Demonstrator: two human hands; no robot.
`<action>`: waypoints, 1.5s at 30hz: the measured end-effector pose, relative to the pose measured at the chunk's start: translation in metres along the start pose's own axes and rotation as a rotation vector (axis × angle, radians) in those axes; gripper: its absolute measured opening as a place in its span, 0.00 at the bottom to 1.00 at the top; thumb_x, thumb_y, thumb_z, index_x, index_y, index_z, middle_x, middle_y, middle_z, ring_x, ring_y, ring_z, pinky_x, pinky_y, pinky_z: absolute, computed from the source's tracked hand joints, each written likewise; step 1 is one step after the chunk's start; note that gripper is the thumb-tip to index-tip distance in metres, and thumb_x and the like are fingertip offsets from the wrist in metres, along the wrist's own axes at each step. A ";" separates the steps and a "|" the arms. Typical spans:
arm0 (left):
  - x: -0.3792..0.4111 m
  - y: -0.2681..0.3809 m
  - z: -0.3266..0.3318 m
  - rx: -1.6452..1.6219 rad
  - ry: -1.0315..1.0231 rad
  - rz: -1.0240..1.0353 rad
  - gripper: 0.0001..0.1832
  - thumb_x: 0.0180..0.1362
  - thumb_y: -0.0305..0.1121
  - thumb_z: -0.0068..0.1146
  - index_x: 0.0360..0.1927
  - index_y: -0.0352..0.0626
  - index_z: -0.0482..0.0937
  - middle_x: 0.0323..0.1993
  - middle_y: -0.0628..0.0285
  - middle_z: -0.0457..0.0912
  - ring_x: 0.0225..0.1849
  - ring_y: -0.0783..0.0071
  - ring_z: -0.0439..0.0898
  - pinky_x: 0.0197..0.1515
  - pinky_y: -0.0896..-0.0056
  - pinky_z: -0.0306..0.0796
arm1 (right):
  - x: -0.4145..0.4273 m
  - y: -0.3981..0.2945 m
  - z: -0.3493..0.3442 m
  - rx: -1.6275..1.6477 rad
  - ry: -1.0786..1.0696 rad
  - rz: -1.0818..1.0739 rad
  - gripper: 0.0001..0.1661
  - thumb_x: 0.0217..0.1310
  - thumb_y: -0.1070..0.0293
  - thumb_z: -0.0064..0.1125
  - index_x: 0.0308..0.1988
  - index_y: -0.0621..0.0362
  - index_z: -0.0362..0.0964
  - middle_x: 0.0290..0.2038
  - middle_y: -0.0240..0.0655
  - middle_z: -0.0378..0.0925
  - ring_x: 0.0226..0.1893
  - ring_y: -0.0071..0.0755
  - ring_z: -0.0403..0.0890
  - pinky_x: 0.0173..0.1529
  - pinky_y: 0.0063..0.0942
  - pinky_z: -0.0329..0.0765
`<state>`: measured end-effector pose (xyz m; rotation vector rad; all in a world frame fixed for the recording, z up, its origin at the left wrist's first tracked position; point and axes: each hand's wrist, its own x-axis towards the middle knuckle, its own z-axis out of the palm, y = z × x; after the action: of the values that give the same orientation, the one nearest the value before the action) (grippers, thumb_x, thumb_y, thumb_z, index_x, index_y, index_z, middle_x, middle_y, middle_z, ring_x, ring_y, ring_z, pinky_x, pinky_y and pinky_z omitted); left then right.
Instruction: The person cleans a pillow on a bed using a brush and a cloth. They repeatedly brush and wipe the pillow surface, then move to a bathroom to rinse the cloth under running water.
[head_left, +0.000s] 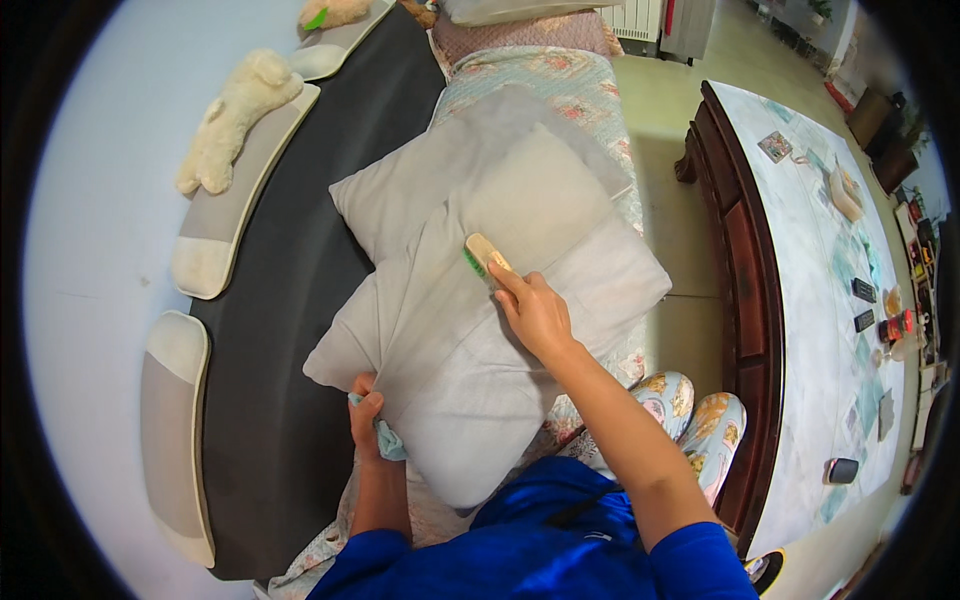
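Two light grey cushions lie crossed in front of me, the upper cushion (480, 345) over the lower cushion (405, 180). My right hand (534, 311) grips a wooden-backed brush (484, 252), its green bristles against the upper cushion near its middle. At the cushion's left edge, my left hand (366, 412) pinches the grey fabric, with a pale blue cloth (388, 441) also held in it. A paler beige patch shows on the upper cushion above the brush.
Beneath the cushions is a floral quilted cover (525, 64). On the left runs a dark sofa back (262, 375) with padded headrests (174, 450) and a cream plush toy (238, 120). A marble-topped table (810, 300) on the right holds remotes (864, 289) and several small items.
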<state>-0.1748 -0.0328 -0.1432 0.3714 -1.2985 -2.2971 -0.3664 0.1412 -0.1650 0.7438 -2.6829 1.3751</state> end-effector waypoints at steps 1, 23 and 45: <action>0.003 0.001 -0.001 -0.022 0.038 0.022 0.10 0.50 0.35 0.53 0.24 0.47 0.64 0.27 0.65 0.73 0.30 0.74 0.72 0.36 0.71 0.70 | 0.001 0.000 0.006 0.097 0.057 -0.063 0.19 0.63 0.63 0.56 0.54 0.41 0.75 0.28 0.47 0.72 0.27 0.49 0.77 0.31 0.43 0.75; 0.012 0.015 0.032 -0.120 0.196 0.077 0.09 0.52 0.35 0.52 0.25 0.46 0.64 0.26 0.63 0.73 0.27 0.74 0.70 0.33 0.69 0.71 | -0.061 -0.055 -0.022 0.385 -0.435 -0.299 0.24 0.66 0.62 0.50 0.60 0.52 0.67 0.40 0.38 0.77 0.36 0.32 0.76 0.41 0.30 0.76; 0.008 0.019 0.037 -0.120 0.053 0.233 0.14 0.52 0.42 0.54 0.35 0.44 0.69 0.38 0.60 0.77 0.40 0.65 0.78 0.41 0.61 0.75 | -0.042 0.010 -0.003 -0.324 -0.370 -0.284 0.21 0.64 0.65 0.52 0.57 0.46 0.73 0.39 0.43 0.77 0.36 0.45 0.80 0.40 0.36 0.79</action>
<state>-0.1932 -0.0182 -0.1075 0.2256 -1.1100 -2.1412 -0.3343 0.1650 -0.1804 1.3831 -2.8040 0.7766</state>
